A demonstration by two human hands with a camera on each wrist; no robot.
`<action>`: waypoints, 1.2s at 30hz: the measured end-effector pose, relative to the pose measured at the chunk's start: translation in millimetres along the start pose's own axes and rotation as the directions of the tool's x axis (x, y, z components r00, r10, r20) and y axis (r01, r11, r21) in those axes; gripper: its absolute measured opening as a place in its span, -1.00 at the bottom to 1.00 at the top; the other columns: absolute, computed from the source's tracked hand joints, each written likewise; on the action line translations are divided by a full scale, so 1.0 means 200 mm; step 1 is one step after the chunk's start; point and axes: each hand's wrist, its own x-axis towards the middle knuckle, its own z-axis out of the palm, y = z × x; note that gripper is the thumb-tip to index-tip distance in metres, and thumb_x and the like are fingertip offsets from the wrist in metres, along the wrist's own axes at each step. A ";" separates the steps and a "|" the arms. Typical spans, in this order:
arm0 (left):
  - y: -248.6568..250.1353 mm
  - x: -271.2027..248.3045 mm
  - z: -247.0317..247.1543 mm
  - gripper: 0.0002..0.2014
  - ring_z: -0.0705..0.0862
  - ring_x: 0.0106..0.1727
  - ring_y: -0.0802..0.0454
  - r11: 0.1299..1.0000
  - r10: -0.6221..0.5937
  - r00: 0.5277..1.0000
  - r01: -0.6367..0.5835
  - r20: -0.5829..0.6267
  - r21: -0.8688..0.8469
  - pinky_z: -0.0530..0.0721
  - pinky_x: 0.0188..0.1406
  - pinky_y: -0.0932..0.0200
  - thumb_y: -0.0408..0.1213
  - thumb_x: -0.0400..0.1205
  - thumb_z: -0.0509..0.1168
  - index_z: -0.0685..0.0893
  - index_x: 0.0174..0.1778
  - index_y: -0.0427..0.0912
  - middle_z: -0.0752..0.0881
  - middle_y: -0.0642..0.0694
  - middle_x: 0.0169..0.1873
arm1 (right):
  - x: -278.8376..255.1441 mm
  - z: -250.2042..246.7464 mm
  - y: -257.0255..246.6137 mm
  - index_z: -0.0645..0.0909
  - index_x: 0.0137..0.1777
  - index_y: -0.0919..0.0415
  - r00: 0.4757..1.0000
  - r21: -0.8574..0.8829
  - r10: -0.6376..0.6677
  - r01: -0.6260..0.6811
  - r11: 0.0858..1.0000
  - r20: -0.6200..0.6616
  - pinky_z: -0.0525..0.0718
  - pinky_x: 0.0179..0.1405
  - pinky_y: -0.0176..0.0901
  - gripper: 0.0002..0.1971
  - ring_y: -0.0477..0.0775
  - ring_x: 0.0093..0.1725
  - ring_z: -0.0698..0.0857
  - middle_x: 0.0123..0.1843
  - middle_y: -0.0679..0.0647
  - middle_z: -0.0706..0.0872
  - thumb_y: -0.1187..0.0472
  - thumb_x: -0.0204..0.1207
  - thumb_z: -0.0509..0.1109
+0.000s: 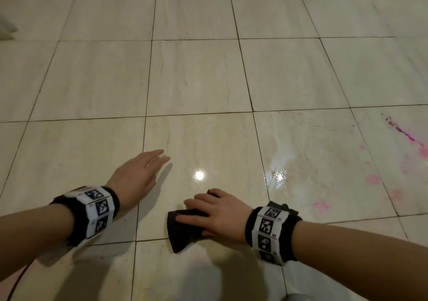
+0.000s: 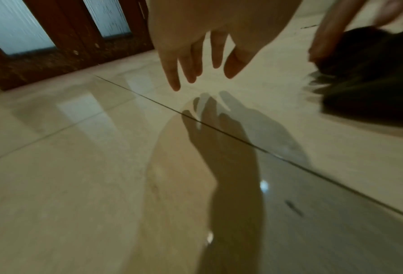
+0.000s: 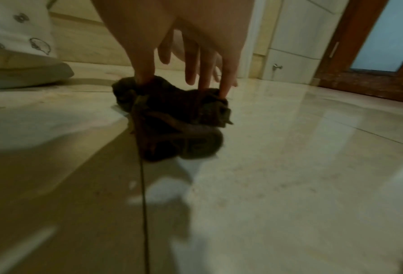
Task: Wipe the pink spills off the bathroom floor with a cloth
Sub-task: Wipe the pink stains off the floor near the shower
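Observation:
A dark crumpled cloth (image 1: 183,231) lies on the glossy beige tiled floor (image 1: 196,80). My right hand (image 1: 199,208) presses down on it with spread, fairly straight fingers; in the right wrist view the thumb and fingertips (image 3: 205,87) stand on the bunched cloth (image 3: 172,120). My left hand (image 1: 159,158) hovers open just above the floor to the cloth's left, fingers straight (image 2: 195,74). Pink spills lie to the right of the cloth: a blot (image 1: 322,205), another (image 1: 372,179) and a darker magenta streak (image 1: 400,130). A wet sheen (image 1: 278,175) sits between cloth and spills.
A brown wooden door with frosted glass panels (image 2: 66,46) stands beyond my left hand. White patterned fabric (image 3: 19,27) and a grey rounded base (image 3: 26,74) lie to the left in the right wrist view. A thin cord (image 1: 18,280) crosses the floor at bottom left.

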 end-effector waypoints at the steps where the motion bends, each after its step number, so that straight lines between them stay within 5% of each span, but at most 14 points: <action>1: -0.02 0.05 0.00 -0.42 0.40 0.52 -0.14 1.000 -0.015 0.999 0.014 0.032 0.022 0.42 0.41 0.03 -0.35 0.62 0.28 0.33 0.59 -0.12 0.29 -0.15 0.59 | 0.02 0.01 -0.02 0.35 0.47 -0.05 0.998 -0.032 0.002 0.000 0.999 0.066 0.62 0.09 0.00 -0.24 0.15 0.11 0.67 0.32 0.14 0.60 -0.06 0.28 0.57; 4: -0.04 0.20 0.02 -0.32 -0.01 0.67 -0.01 0.994 -0.047 0.988 0.031 0.150 0.104 0.09 0.61 0.07 -0.09 0.71 0.13 -0.08 0.68 -0.01 -0.10 -0.06 0.67 | 0.05 0.01 -0.06 0.42 0.48 -0.16 0.983 -0.099 -0.021 0.040 0.994 0.183 0.66 -0.03 -0.02 -0.22 0.12 -0.02 0.68 0.26 0.13 0.63 -0.06 0.22 0.61; 7: 0.00 0.32 0.04 -0.22 -0.22 0.67 0.06 0.989 -0.037 0.968 0.000 0.247 0.150 -0.07 0.64 0.01 0.08 0.68 0.12 -0.24 0.66 0.05 -0.25 -0.01 0.65 | 0.05 0.03 -0.11 0.27 0.57 -0.17 0.960 -0.167 -0.021 0.070 0.983 0.280 0.65 -0.02 0.03 -0.21 0.14 0.10 0.62 0.30 0.13 0.55 -0.05 0.34 0.52; 14: 0.20 0.61 -0.01 0.11 -0.28 0.66 0.07 0.988 0.061 0.927 -0.110 0.371 0.112 -0.19 0.62 -0.01 0.19 0.46 0.39 -0.31 0.65 0.03 -0.34 0.00 0.63 | 0.06 -0.02 -0.19 0.49 0.37 -0.10 0.934 -0.137 0.054 -0.005 0.991 0.354 0.62 -0.39 -0.13 -0.30 0.08 -0.14 0.65 0.09 0.10 0.62 -0.07 0.19 0.61; 18: 0.31 0.75 -0.06 0.21 -0.25 0.67 0.00 0.974 0.086 0.883 -0.172 0.461 0.147 -0.15 0.62 -0.07 0.20 0.40 0.46 -0.31 0.65 -0.06 -0.32 -0.06 0.64 | 0.01 -0.24 -0.10 0.42 0.44 0.06 0.870 -0.074 0.278 -0.272 0.960 0.408 0.66 -0.34 0.02 -0.37 0.28 -0.06 0.62 0.21 0.29 0.55 0.18 0.36 0.52; 22: 0.35 0.85 -0.12 0.24 -0.23 0.67 -0.04 0.963 0.096 0.884 -0.199 0.458 0.181 -0.14 0.62 -0.10 0.21 0.35 0.50 -0.27 0.66 -0.09 -0.29 -0.09 0.65 | -0.12 -0.54 0.07 0.11 0.61 -0.01 0.712 -0.289 0.566 -0.487 0.824 0.416 0.65 -0.03 0.07 -0.28 0.23 0.21 0.49 0.43 0.23 0.32 0.30 0.52 0.35; 29: 0.51 0.97 -0.09 0.28 -0.23 0.67 -0.06 0.970 0.094 0.910 -0.176 0.404 0.170 -0.13 0.61 -0.09 0.30 0.31 0.47 -0.27 0.66 -0.13 -0.29 -0.11 0.65 | -0.33 -0.68 0.53 0.11 0.58 -0.04 0.381 -0.374 0.905 -0.825 0.424 0.187 0.55 -0.06 -0.08 -0.29 0.18 0.29 0.48 0.40 0.15 0.37 0.37 0.51 0.33; 36: 0.67 1.04 0.00 0.35 -0.27 0.66 -0.08 0.989 -0.070 0.892 0.005 0.447 0.145 -0.05 0.64 -0.09 0.19 0.30 0.54 -0.34 0.64 -0.23 -0.36 -0.16 0.63 | -0.41 -0.67 0.96 0.18 0.55 -0.01 0.303 -0.177 0.944 -0.930 0.323 0.131 0.57 -0.07 -0.01 -0.31 0.22 0.24 0.50 0.33 0.20 0.40 0.38 0.47 0.33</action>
